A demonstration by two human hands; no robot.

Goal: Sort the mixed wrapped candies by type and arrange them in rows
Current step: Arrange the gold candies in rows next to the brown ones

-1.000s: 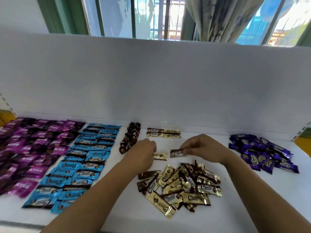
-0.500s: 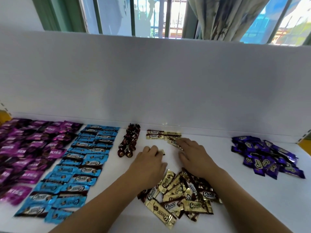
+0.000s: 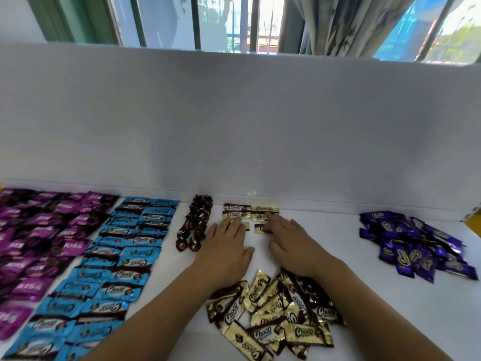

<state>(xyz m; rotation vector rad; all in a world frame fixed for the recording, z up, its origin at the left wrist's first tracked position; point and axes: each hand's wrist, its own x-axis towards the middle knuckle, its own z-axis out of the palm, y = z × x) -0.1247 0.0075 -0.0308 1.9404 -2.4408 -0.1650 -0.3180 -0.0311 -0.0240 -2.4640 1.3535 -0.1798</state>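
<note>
My left hand [image 3: 227, 244] lies flat with straight fingers over a gold candy [image 3: 245, 225], only its right end showing. My right hand [image 3: 287, 238] lies flat the same way, fingertips on another gold candy [image 3: 259, 228]. Both candies sit just below a short gold Choco row [image 3: 250, 211] by the back wall. A loose pile of gold Choco candies [image 3: 270, 316] lies near me between my forearms. Sorted rows stand to the left: magenta Kiss candies [image 3: 39, 243], blue Choco candies [image 3: 117, 267], small dark red candies [image 3: 194, 225].
A heap of purple candies [image 3: 416, 246] lies unsorted at the right. A white board wall [image 3: 234, 126] closes the back of the white table [image 3: 325, 230]. Bare surface shows between the gold row and the purple heap.
Both hands moved forward from above the gold pile, each bringing a gold candy, and laid them flat below the gold row. Fingers went from pinching to straight.
</note>
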